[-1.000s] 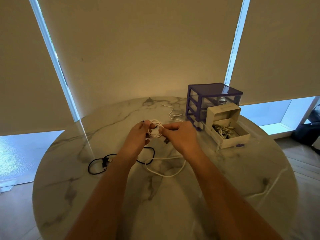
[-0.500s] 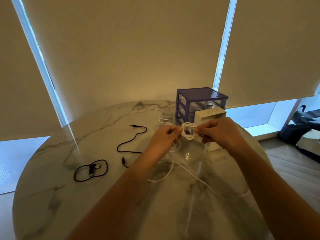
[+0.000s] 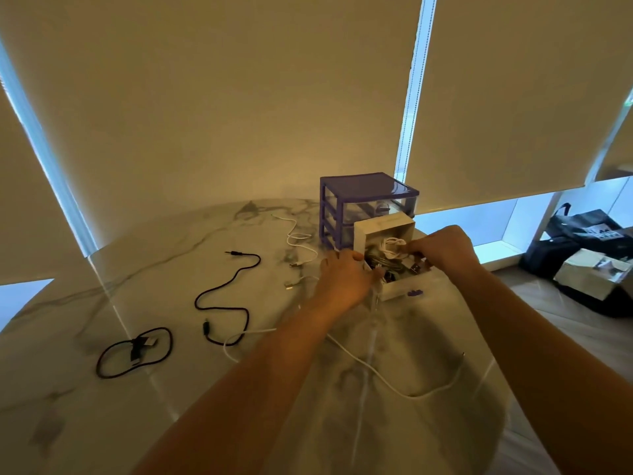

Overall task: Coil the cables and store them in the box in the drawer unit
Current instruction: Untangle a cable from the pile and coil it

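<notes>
Right hand: our right hand (image 3: pixel 442 250) reaches over the open white cardboard box (image 3: pixel 404 289), its fingers (image 3: pixel 412 249) pinching a small coiled white cable (image 3: pixel 393 244) at the box's back end.
Left hand: our left hand (image 3: pixel 344 281) sits at the box's left edge; its fingers are curled towards the rim, but we cannot tell whether they grasp anything.
Box: it sits in the pulled-out clear drawer of the purple-framed plastic drawer unit (image 3: pixel 366 204), with other bundled cables inside.
Loose white cable: a long white cable (image 3: pixel 373 371) trails across the round marble tabletop (image 3: pixel 102 423), passing under our left forearm.
Other cables: a black audio cable with a jack plug (image 3: pixel 229 299) snakes at centre left; a coiled black cable (image 3: pixel 135 351) lies nearer the left edge; another white cable (image 3: pixel 298 241) lies just left of the drawer unit.
Background: beige roller blinds (image 3: pixel 239 97) cover the windows; a dark bag (image 3: pixel 582 234) rests on the floor at right.
</notes>
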